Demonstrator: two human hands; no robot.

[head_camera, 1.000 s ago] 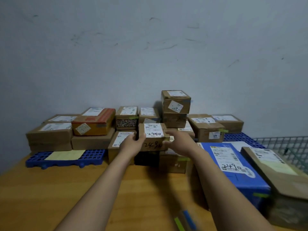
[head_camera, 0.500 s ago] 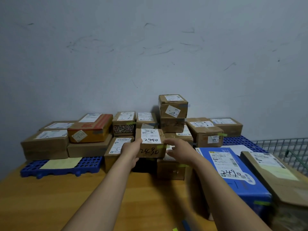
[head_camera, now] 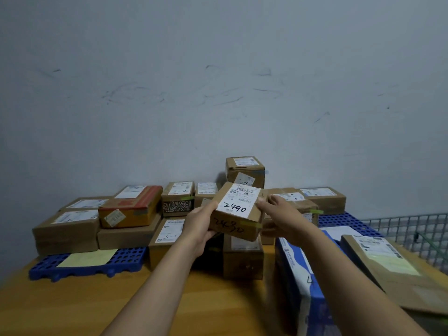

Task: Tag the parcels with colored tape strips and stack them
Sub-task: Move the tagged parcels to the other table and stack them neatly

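A small brown parcel (head_camera: 238,212) with a white label reading 2490 is lifted and tilted above the pile, a green tape strip on its front right edge. My left hand (head_camera: 198,224) grips its left side and my right hand (head_camera: 282,215) grips its right side. Below it stands a brown box (head_camera: 242,259) on the wooden table (head_camera: 72,309). Behind, a two-box stack (head_camera: 244,170) rises against the wall. Several other labelled parcels lie around, some with green strips.
A blue perforated mat (head_camera: 92,265) with a yellow sheet lies at the left under boxes including a red and orange one (head_camera: 131,209). A large blue parcel (head_camera: 305,275) and a flat brown package (head_camera: 388,265) sit at the right. A wire grid (head_camera: 412,229) stands far right.
Both hands have lifted the 2490 parcel up off the pile and tilted it to the right; the view has tipped upward a little.
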